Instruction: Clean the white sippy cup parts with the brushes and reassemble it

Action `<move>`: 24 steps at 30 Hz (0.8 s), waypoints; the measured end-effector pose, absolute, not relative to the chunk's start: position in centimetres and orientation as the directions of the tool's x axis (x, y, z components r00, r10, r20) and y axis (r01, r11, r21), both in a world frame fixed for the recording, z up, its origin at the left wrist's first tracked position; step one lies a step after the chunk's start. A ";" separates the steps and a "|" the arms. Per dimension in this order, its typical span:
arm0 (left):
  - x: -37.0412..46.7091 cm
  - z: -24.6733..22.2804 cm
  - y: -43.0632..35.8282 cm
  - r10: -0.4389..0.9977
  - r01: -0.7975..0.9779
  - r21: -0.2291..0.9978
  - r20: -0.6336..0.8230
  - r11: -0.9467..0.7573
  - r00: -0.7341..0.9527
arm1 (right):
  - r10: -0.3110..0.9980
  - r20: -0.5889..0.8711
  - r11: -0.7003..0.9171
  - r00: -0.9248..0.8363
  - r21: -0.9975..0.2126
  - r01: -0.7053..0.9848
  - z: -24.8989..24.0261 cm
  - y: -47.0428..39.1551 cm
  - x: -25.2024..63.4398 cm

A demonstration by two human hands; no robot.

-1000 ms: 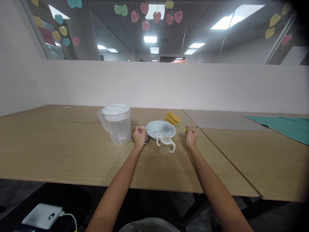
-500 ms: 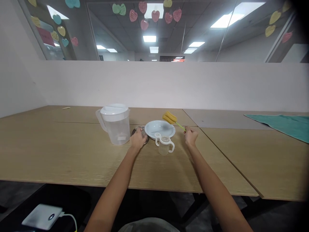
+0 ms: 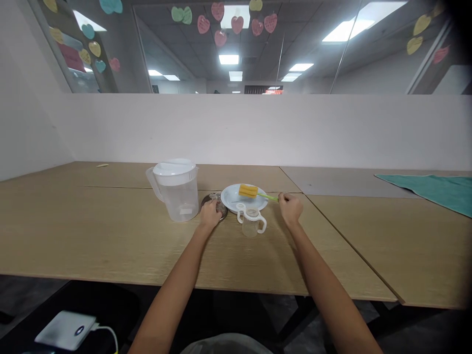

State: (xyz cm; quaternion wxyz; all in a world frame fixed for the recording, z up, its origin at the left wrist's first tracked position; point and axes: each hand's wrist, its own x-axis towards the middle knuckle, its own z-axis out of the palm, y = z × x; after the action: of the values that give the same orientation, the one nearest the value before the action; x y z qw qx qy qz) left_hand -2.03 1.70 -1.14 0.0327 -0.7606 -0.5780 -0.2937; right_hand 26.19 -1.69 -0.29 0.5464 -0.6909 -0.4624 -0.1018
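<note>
On the tabletop [image 3: 110, 236], we see a sponge brush [image 3: 248, 191] held over a white plate [image 3: 229, 198].
We find the right hand [image 3: 290, 208] closed round its green handle; whether the yellow head touches the plate, we cannot tell. The left hand [image 3: 210, 214] is at a round metal dish [image 3: 223, 210], its grip unclear to us. A two-handled cup [image 3: 250, 225] stands before the plate.

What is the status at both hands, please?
Left hand on round metallic object. Right hand gripping yellow sponge brush by green handle, sponge over white round plate, contact unclear. Clear two-handled plastic cup in front.
</note>
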 end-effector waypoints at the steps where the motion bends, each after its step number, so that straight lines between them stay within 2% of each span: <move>1: -2.0 -1.0 1.6 0.856 0.901 0.285 0.494 -0.328 0.155 | 0.513 0.711 0.017 0.481 -0.568 0.823 -0.3 -1.7 26.3; 5: -1.6 -0.5 1.0 0.786 0.893 0.282 0.606 -0.351 0.117 | 0.488 0.849 0.036 0.203 -0.252 0.967 -0.3 -1.8 26.7; 10: -0.6 -0.4 0.2 0.682 0.842 0.230 0.703 -0.487 0.203 | 0.492 0.870 0.072 0.036 -0.082 0.994 -0.1 -2.1 26.5; 14: 0.1 -0.5 -0.4 0.646 0.792 0.183 0.695 -0.583 0.315 | 0.532 0.847 0.108 0.002 -0.071 0.992 -0.1 -2.0 25.9; 18: 0.3 -0.4 -0.7 0.653 0.764 0.188 0.664 -0.617 0.364 | 0.578 0.816 0.160 0.000 -0.114 0.981 -0.3 -1.8 25.3; 24: 0.3 -0.2 -0.8 0.658 0.761 0.222 0.677 -0.610 0.329 | 0.624 0.767 0.175 0.150 -0.324 0.930 -0.7 -1.6 24.2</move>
State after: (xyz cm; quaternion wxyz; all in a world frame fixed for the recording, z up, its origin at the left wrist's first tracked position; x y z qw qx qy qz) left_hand 0.27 -0.81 -0.20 0.0676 -0.8125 -0.4366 -0.3805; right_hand 24.19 -1.64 -0.70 0.4387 -0.6183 -0.6284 -0.1740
